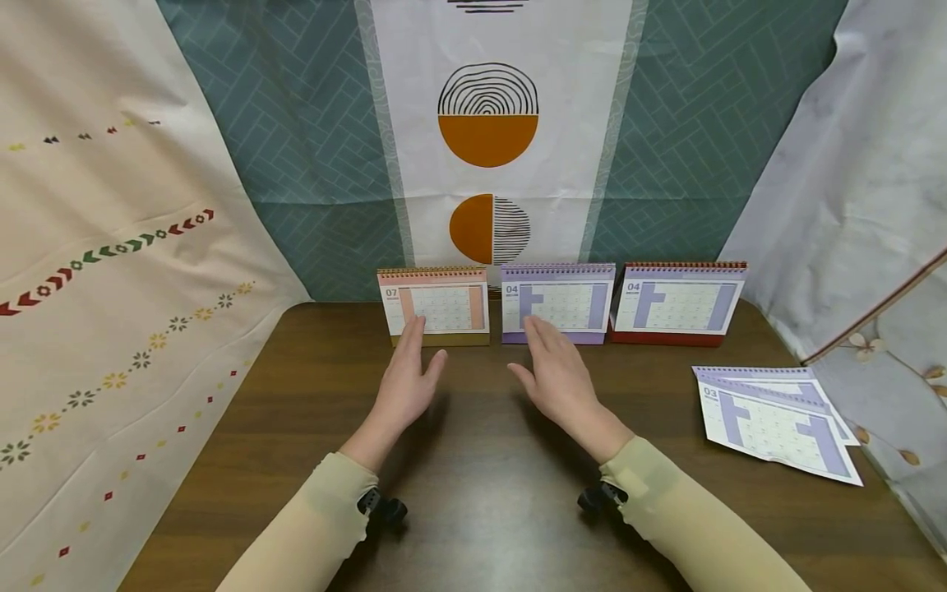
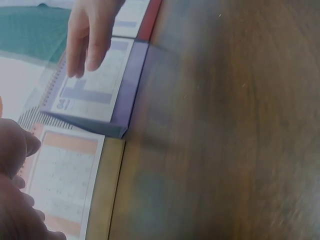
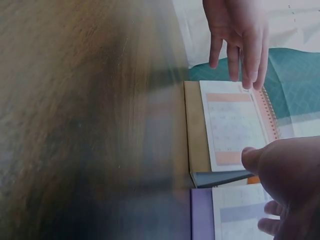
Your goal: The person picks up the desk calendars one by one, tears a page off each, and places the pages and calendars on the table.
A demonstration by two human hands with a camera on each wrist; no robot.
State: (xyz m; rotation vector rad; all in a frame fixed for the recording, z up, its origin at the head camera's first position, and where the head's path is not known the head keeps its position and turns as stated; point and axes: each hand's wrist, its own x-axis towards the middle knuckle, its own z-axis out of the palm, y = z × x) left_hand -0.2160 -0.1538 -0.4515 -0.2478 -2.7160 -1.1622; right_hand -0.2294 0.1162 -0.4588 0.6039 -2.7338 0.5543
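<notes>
Both hands are held over the table, palms turned toward each other, holding nothing. My left hand (image 1: 405,380) has straight fingers and overlaps the lower edge of a pink desk calendar (image 1: 444,306) with a tan base, marked 07, in the head view. The right hand (image 1: 556,374), fingers also extended, reaches in front of a purple desk calendar (image 1: 565,300) marked 04. To its right stands another 04 calendar (image 1: 676,304) on a red base. In the right wrist view, the left hand (image 3: 240,42) hangs by the pink calendar (image 3: 232,125).
Loose calendar sheets (image 1: 777,423), the top one marked 03, lie overlapping at the table's right. The brown wooden table (image 1: 488,493) runs back to a green and white patterned cloth (image 1: 311,148). Pale cloths hang on both sides. Each wrist wears a small black camera (image 1: 388,508).
</notes>
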